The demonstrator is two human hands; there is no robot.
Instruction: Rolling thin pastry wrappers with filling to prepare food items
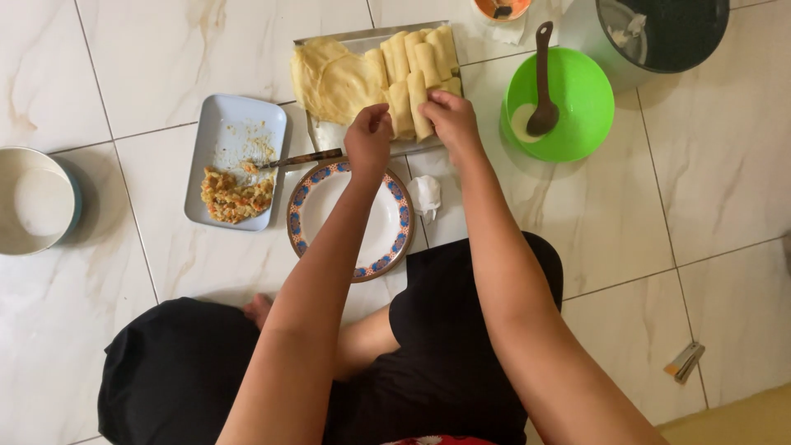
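My left hand (368, 138) and my right hand (450, 120) reach over a metal tray (329, 136) on the floor. Both hands touch a pale yellow rolled crepe (418, 107) at the near end of a row of several rolls (420, 53). A stack of flat crepes (334, 78) lies on the tray's left side. Just below my hands sits an empty round plate (375, 227) with a blue and orange patterned rim.
A light blue rectangular dish (227, 136) holds chopped filling (235, 198) and a spoon (301, 158). A green bowl (577, 103) with a brown ladle (543, 78) stands right of the tray, a dark pot (667, 33) beyond it. A white bowl (33, 202) sits far left. A crumpled tissue (426, 196) lies by the plate.
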